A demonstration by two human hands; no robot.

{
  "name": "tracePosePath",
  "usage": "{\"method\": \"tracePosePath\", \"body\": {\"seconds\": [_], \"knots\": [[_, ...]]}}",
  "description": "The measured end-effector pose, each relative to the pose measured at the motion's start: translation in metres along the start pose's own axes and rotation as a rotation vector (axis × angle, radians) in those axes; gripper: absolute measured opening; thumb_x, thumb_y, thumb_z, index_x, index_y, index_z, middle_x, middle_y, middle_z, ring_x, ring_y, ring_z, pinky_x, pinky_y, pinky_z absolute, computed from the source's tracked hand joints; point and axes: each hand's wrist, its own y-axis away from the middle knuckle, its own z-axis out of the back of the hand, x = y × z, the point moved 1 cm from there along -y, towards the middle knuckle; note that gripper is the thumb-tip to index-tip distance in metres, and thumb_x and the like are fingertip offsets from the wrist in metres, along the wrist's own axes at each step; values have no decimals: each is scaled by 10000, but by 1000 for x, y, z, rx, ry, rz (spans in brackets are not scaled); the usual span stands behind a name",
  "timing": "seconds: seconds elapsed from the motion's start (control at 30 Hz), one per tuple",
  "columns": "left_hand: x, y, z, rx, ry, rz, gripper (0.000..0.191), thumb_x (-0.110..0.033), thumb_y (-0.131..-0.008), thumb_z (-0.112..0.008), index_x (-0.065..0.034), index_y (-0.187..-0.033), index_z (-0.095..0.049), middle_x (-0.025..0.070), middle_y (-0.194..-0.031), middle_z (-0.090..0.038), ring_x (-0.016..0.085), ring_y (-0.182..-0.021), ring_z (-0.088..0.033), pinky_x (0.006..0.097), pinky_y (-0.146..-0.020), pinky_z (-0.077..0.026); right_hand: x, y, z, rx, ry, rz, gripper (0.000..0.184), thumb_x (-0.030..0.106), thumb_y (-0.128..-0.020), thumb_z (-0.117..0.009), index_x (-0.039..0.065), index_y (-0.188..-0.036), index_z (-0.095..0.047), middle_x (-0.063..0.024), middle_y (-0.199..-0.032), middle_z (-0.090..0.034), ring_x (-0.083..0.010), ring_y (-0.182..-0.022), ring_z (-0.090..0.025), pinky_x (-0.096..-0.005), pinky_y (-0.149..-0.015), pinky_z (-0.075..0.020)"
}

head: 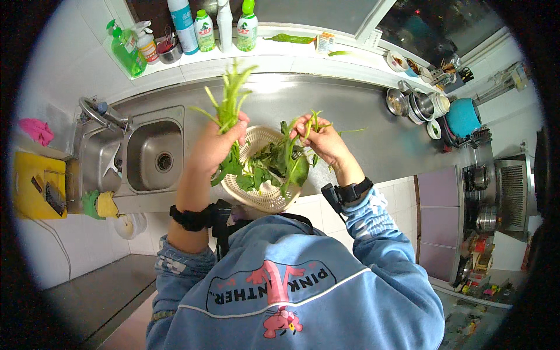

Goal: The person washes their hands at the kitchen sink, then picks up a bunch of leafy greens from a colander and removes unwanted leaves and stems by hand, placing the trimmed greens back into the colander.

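Observation:
My left hand (218, 142) grips a bunch of leafy greens (231, 100), its pale stems fanning up and its leaves hanging below the fist. A few long green stems (311, 127) are pinched in the fingers of my right hand (321, 138). Between and below both hands stands a cream perforated plastic basket (262, 203) at the counter's front edge. Loose green leaves (267, 164) lie inside it, and some of the greens from my right hand hang over its right side.
The steel counter (350, 100) runs rightward to stacked metal bowls (422, 106). At left is a double sink (154, 151) with a faucet (103, 114). Spray and soap bottles (205, 31) and a long green pepper (292, 39) line the windowsill. A yellow cutting board (37, 175) stands far left.

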Motion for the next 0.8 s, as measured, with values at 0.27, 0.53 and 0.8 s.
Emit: {"method": "tracePosePath", "body": {"seconds": [0.27,0.53,0.8], "knots": [[41,-19,-29,41,-52,180,152,-129,-921,-617,-34,-1039,-609,45,-824,-642,109,-672,-550,248,-626,-456,11,-2,-16,41,65,-69,191,130,-975,-562,-3,-1113,-572,-65,-903,-620,-73,-688,-463,-201,-625,-408],[29,-22,-33,213,178,91,236,-117,-923,-619,-33,-1138,-571,75,-1065,-655,112,-730,-560,258,-665,-471,24,-12,-39,196,-90,-23,217,184,-1014,-496,-9,-1079,-570,-64,-883,-624,-71,-660,-452,-199,-594,-408],[11,-25,-34,217,114,72,407,-67,-847,-692,-42,-1214,-517,11,-967,-579,97,-812,-557,238,-675,-462,37,-30,-75,106,-467,-4,187,112,-971,-542,-15,-1103,-580,-45,-858,-590,-99,-700,-534,-209,-635,-481]]}}
